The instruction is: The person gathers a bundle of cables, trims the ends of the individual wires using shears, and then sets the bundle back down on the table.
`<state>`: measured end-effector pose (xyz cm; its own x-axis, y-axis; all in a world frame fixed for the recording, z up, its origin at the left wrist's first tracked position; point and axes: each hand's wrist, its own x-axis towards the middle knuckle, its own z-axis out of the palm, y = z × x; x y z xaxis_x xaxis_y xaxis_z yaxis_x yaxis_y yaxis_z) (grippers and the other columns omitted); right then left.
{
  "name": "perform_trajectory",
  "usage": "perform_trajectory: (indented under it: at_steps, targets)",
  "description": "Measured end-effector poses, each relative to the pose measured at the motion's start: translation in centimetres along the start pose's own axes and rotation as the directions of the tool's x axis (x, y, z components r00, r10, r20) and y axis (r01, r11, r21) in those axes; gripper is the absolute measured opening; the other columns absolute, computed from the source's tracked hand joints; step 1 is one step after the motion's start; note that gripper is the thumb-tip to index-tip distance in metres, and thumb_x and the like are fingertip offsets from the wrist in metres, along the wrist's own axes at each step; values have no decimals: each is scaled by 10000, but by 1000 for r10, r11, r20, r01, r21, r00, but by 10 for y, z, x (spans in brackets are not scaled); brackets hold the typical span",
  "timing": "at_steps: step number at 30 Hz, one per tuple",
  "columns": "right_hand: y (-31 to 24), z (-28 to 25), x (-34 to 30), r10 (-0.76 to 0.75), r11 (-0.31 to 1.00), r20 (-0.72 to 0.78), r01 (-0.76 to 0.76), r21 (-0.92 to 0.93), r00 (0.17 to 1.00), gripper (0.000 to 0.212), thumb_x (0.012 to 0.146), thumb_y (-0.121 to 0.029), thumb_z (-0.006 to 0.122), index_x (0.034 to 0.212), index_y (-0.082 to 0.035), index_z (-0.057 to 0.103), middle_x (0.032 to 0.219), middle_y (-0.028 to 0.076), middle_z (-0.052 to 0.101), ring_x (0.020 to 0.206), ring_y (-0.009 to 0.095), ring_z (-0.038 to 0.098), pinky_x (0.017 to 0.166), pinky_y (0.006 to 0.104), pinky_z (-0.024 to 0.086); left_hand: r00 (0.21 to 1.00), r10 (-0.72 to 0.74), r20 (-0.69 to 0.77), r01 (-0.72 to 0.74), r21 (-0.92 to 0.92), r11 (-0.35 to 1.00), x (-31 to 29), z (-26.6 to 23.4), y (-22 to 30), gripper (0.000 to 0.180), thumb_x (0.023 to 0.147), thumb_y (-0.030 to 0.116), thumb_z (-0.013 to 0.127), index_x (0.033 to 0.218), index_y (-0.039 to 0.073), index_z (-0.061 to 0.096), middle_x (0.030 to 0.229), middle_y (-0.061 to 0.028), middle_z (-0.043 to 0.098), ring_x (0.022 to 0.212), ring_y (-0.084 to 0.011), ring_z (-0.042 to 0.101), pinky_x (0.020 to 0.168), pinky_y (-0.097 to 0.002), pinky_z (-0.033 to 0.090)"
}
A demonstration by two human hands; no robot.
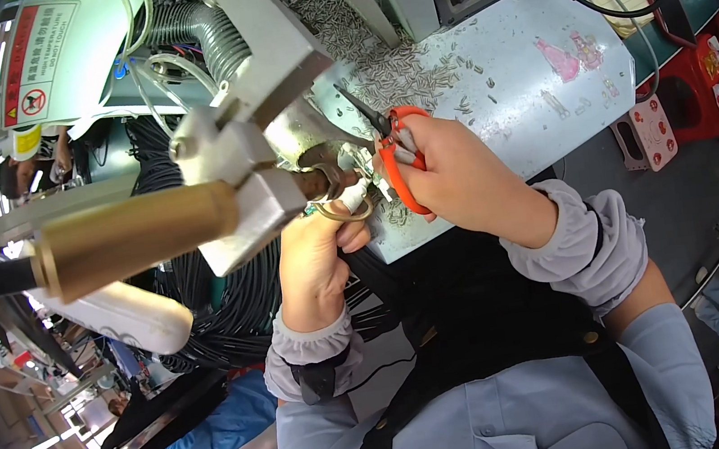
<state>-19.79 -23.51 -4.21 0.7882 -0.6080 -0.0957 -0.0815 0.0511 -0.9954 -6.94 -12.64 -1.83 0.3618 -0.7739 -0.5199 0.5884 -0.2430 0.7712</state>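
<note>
presently, right hand [454, 167] curls closed round pliers [397, 181]; left hand [313, 253] half-curled at cable [348, 219], grip unclear; best: wrists steady, skin clear of machine [259, 203].

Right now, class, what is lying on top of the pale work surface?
Many small metal pieces lie on the pale work surface, thickest toward the back, with pinkish stickers near its right end. Whatever lies beneath the right hand and the orange-handled cutters is covered.
</note>
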Motion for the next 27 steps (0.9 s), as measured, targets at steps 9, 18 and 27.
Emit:
perform_trajectory:
  at_steps: [9, 18, 27]
  targets:
    - [0, 1, -1, 2, 1000, -2, -2, 8, 1000, 161, 844, -133, 506, 756, -7, 459, 530, -14, 403, 462, 37, 362, 413, 218, 298, 998, 36, -44, -36, 22, 999, -1, -1, -2, 173, 734, 28, 601, 891, -13, 540, 647, -27, 485, 445, -56, 330, 393, -198, 259]
    - [-8, -3, -14, 72, 968, 73, -88, 236, 995, 87, 825, -92, 508, 790, -21, 474, 575, -28, 409, 477, 35, 354, 430, 201, 303, 998, 26, 55, -30, 77, 997, -14, 1, -1, 190, 746, 45, 610, 923, -13, 570, 683, -45, 519, 479, -70, 405, 425, -203, 329]
    - [-11, -1, -50, -445, 872, -186, 377, -312, 876, 55, 772, -20, 553, 752, -6, 504, 576, 3, 436, 485, 48, 403, 450, 197, 340, 975, 223, 4, -214, 305, 928, -61, 11, -30, 228, 784, -12, 549, 1008, -55, 554, 825, -81, 592, 710, -152, 574, 650, -234, 470]
